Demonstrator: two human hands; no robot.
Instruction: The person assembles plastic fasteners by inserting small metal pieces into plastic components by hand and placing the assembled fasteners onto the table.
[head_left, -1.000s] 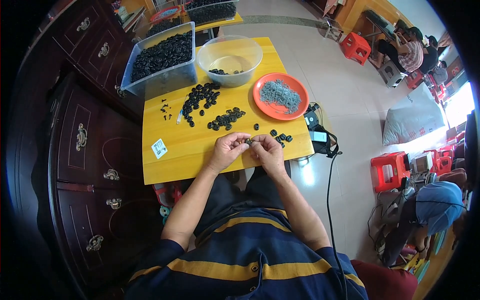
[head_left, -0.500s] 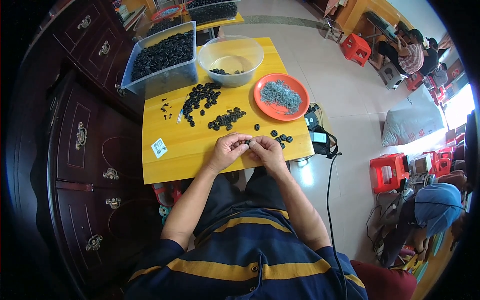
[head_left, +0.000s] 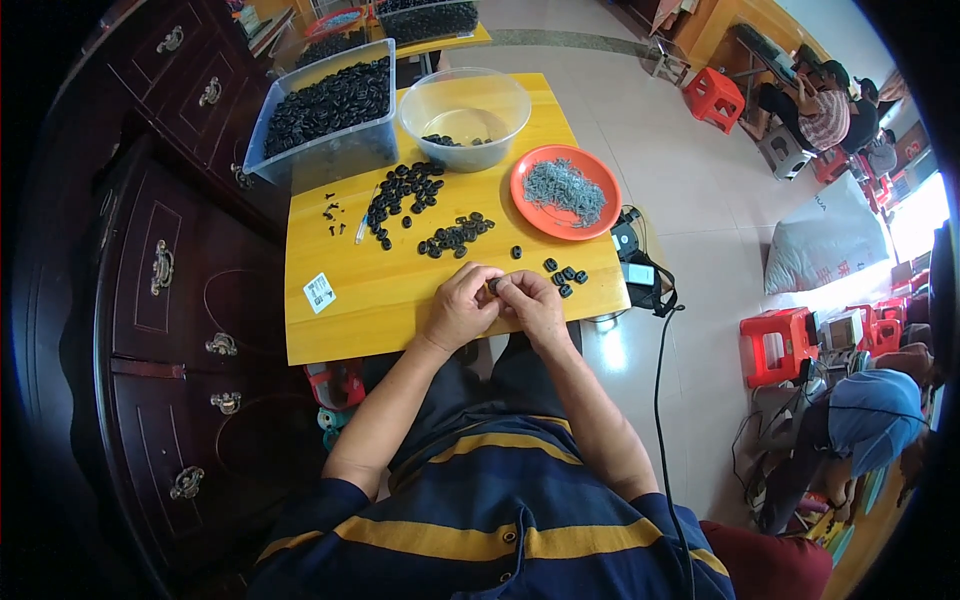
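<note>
My left hand [head_left: 463, 308] and my right hand [head_left: 536, 304] meet at the near edge of the yellow table, fingertips pinching one small black oval part [head_left: 494, 285] between them. Fingers cover most of that part. Just beyond the hands lies a single black part [head_left: 516, 252]. A small group of black parts [head_left: 566, 277] is to the right of my right hand. Farther off are a flat cluster of black oval pieces [head_left: 456, 236] and a larger scattered pile [head_left: 407, 190]. An orange-red plate [head_left: 518, 200] holds a heap of small grey pieces.
A clear plastic bin [head_left: 330, 160] full of black parts stands at the far left beside a clear round bowl [head_left: 415, 105]. A pen [head_left: 361, 228], a few tiny black bits [head_left: 332, 213] and a white label [head_left: 319, 293] lie leftward. A dark cabinet [head_left: 150, 330] borders the table; a black cable [head_left: 657, 400] hangs right.
The fingers have shifted slightly around the small black part, and more of it now shows between them. Piles and containers on the table have stayed as they were.
</note>
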